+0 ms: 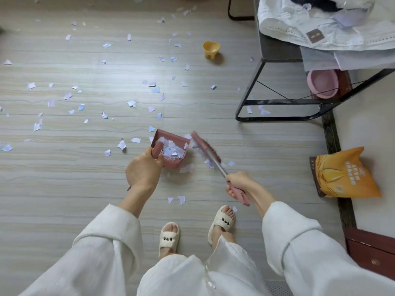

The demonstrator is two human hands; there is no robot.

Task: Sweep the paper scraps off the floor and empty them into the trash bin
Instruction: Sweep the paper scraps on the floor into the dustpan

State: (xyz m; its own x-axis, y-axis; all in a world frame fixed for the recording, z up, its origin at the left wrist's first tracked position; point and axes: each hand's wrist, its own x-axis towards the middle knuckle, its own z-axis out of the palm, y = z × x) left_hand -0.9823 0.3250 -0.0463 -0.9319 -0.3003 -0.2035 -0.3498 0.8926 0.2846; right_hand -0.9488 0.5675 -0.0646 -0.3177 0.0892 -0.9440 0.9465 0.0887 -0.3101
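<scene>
Pink dustpan (171, 150) and brush (205, 148) in curled fingers (232, 184)

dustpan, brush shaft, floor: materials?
Dustpan: looks like matte pink moulded plastic, with comb teeth at its edge. Brush shaft: probably metal, silvery and glinting. Floor: wood-grain planks with a soft sheen, likely laminate or vinyl; cannot tell which.

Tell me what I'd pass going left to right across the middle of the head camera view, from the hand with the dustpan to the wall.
Left hand → dustpan → brush → right hand → orange bag.
</scene>
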